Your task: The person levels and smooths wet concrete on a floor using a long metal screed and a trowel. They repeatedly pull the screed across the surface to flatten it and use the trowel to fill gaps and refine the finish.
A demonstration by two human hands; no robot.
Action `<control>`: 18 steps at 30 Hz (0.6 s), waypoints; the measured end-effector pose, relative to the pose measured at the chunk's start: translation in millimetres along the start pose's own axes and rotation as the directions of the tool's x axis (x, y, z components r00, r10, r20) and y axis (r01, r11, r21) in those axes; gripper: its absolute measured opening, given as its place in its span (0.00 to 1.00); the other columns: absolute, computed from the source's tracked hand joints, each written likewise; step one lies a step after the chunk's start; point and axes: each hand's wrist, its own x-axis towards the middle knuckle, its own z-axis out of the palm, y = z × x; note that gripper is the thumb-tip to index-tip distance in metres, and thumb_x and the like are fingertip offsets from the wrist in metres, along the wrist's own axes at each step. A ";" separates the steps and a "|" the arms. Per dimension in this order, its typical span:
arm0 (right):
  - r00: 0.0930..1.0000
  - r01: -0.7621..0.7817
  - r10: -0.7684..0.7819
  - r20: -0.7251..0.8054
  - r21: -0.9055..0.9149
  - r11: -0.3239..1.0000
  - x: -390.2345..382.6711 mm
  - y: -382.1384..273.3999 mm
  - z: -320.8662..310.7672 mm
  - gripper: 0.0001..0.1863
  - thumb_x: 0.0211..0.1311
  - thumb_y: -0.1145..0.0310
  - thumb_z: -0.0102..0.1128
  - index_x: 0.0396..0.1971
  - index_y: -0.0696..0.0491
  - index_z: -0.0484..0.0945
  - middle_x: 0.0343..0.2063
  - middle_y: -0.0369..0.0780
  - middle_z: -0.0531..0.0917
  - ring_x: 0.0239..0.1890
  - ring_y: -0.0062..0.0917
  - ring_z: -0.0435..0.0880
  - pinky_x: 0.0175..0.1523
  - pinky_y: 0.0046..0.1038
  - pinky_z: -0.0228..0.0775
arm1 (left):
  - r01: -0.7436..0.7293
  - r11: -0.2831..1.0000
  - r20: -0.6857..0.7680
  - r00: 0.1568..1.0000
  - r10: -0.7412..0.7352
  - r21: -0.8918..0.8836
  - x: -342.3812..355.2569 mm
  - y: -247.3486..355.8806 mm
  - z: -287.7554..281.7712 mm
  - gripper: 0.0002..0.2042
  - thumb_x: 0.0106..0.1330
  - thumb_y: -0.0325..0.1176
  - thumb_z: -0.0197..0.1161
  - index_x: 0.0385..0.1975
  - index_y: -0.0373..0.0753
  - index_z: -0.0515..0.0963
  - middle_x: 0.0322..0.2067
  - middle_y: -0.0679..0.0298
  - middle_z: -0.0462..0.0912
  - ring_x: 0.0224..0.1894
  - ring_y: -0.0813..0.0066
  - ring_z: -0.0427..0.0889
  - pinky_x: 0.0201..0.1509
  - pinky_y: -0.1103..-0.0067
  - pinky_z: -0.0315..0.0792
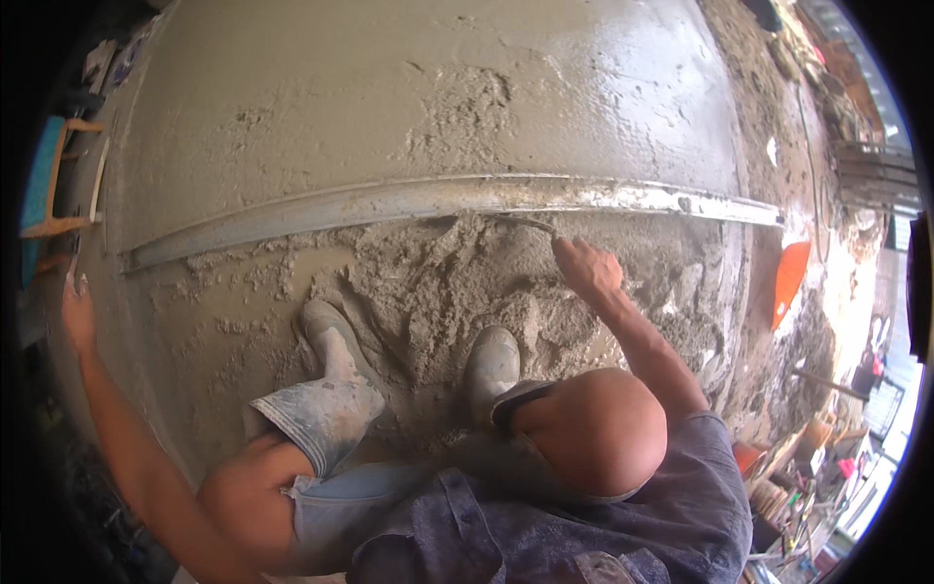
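Wet concrete spreads below me, smooth beyond a long metal straightedge and lumpy on my side of it. My right hand is closed round the handle of a trowel. The trowel's thin blade points left into the lumpy concrete, just on the near side of the straightedge. Far out to the left is my left hand, its fingers drawn together around something thin and pale that I cannot make out. Two rubber boots, smeared with concrete, stand in the mix between my hands.
Right of the concrete, an orange piece of plastic lies on rough ground. Tools and clutter are heaped at the lower right. A wooden frame with blue panels stands at the left edge. Beyond the straightedge, the smooth surface has a rough patch.
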 end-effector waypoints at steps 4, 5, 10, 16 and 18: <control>0.953 0.183 -0.209 0.221 0.132 0.974 34.9 -63.1 18.3 0.11 0.73 0.66 0.47 0.51 0.49 0.70 0.35 0.47 0.83 0.32 0.38 0.85 0.29 0.36 0.75 | 0.263 0.964 0.000 0.965 -0.263 -0.045 -61.7 2.3 -61.8 0.21 0.75 0.38 0.52 0.68 0.50 0.68 0.64 0.52 0.73 0.66 0.51 0.71 0.68 0.66 0.65; 0.894 0.273 -0.310 0.323 0.155 0.949 27.7 -103.8 17.7 0.14 0.73 0.66 0.46 0.54 0.50 0.68 0.37 0.49 0.83 0.34 0.40 0.86 0.31 0.38 0.76 | 0.336 0.941 0.010 0.942 -0.336 -0.043 -88.1 -20.7 -84.7 0.21 0.75 0.38 0.52 0.67 0.50 0.68 0.64 0.52 0.73 0.66 0.51 0.71 0.68 0.66 0.65; 0.825 0.494 -0.519 0.224 0.162 0.854 12.3 -153.5 3.1 0.14 0.72 0.64 0.48 0.53 0.53 0.67 0.48 0.53 0.79 0.44 0.46 0.85 0.45 0.44 0.78 | 0.369 0.927 -0.025 0.929 -0.368 0.066 -146.3 -59.0 -92.9 0.22 0.74 0.39 0.54 0.67 0.49 0.69 0.62 0.50 0.75 0.64 0.50 0.74 0.66 0.67 0.66; 0.863 0.484 -0.492 0.113 0.089 0.870 92.9 -213.9 13.0 0.17 0.69 0.70 0.48 0.54 0.59 0.66 0.42 0.54 0.82 0.45 0.47 0.85 0.46 0.44 0.79 | 0.350 0.911 -0.155 0.909 -0.386 -0.217 -133.7 45.8 -167.7 0.22 0.72 0.41 0.56 0.65 0.50 0.71 0.56 0.47 0.79 0.61 0.51 0.76 0.63 0.65 0.68; 0.788 0.542 -0.573 0.225 0.188 0.819 90.1 -257.6 27.0 0.17 0.70 0.71 0.43 0.56 0.60 0.65 0.39 0.53 0.83 0.43 0.46 0.86 0.45 0.44 0.79 | 0.199 0.967 -0.247 0.940 -0.234 -0.158 -122.1 57.5 -181.8 0.21 0.72 0.41 0.56 0.64 0.51 0.72 0.56 0.49 0.79 0.60 0.51 0.76 0.64 0.66 0.68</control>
